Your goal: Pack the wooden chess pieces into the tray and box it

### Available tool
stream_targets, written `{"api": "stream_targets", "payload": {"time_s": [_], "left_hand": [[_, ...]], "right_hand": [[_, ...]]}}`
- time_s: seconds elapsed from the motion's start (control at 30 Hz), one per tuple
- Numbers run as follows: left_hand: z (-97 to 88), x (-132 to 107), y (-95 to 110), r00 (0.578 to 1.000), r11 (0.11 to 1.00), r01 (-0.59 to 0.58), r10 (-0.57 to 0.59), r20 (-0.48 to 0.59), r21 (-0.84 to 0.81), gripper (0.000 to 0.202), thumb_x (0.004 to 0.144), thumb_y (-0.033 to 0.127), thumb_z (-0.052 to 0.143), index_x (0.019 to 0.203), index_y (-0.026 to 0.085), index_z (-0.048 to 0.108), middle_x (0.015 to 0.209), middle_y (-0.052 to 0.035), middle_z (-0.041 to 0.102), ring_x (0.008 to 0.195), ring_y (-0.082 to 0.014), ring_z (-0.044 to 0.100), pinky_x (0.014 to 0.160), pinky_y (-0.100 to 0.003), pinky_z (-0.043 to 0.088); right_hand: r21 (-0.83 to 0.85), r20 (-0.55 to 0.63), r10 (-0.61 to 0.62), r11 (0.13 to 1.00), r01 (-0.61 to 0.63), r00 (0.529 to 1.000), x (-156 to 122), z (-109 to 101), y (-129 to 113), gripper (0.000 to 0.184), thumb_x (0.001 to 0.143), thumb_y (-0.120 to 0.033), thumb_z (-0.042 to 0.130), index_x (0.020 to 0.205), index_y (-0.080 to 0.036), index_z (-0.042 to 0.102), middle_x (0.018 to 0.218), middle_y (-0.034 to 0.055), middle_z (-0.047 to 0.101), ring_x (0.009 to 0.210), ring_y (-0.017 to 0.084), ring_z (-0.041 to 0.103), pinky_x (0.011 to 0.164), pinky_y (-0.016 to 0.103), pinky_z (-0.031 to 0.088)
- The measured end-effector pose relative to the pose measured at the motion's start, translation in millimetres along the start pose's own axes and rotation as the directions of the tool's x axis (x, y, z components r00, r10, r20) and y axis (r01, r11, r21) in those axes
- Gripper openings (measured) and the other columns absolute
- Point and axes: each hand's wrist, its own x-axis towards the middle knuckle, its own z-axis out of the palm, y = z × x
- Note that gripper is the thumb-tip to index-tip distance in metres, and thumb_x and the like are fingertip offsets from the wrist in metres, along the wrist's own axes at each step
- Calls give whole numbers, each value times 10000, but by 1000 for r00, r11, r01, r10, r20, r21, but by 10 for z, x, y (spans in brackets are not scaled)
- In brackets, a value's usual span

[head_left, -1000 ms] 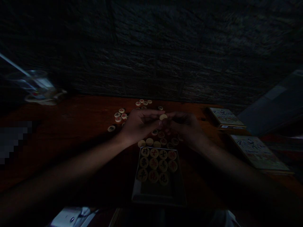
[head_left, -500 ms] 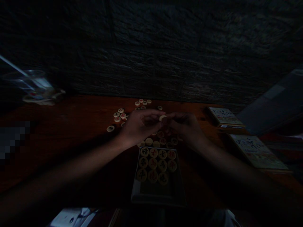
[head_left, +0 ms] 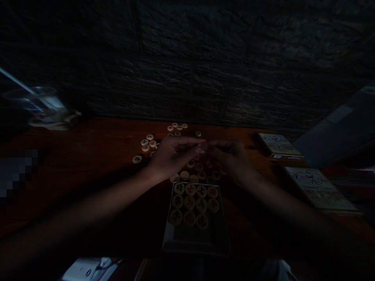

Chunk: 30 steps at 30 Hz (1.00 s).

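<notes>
Beyond the box (head_left: 168, 236), the left hand (head_left: 171, 156) and the right hand (head_left: 233, 156) meet with fingers nearly closed, and I cannot tell whether anything is hidden between them. Because loose pieces (head_left: 184, 175) lie on the table (head_left: 111, 136) just beyond the box, it is better to keep both hands raised and make only slow fingertip movements.

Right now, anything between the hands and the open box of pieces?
Yes, loose pieces, some blank side up, lying flat on the table by the far edge of the box. Nothing taller shows there.
</notes>
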Motion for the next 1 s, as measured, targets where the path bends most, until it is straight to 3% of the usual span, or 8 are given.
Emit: {"api": "stream_targets", "payload": {"time_s": [0.23,0.5,0.7,1.0], "left_hand": [[-12,20,9,999,996,28,-32,-42,-86,255,904,246,759,1140,174,824,1048,-83,845,840,-206,826,791,-308,680],[18,-4,48,998,999,-41,41,-51,-10,261,871,171,773,1129,154,815,1053,-87,844,875,-206,822,795,-304,681],[15,2,1,999,999,-16,14,-35,-39,350,798,188,853,1140,138,795,1011,-93,843,854,-204,813,779,-295,669],[34,-13,15,999,1000,-21,20,-50,-20,321,793,229,854,1103,157,815,1006,-87,845,880,-219,815,807,-320,674]], "right_hand": [[2,-20,-8,1000,8,1000,19,-13,34,324,718,-434,933,946,-213,865,754,18,783,578,108,665,533,203,542],[1,-31,-19,1000,19,999,18,-22,45,300,701,-410,949,899,-207,851,762,30,795,564,114,666,509,207,539],[-4,-21,-27,1000,27,999,-7,-2,12,274,762,-442,906,895,-206,861,717,15,768,542,99,644,494,192,520],[-51,-35,3,999,-4,999,7,-20,29,346,699,-472,940,876,-192,839,691,16,761,509,108,635,485,215,523]]}}
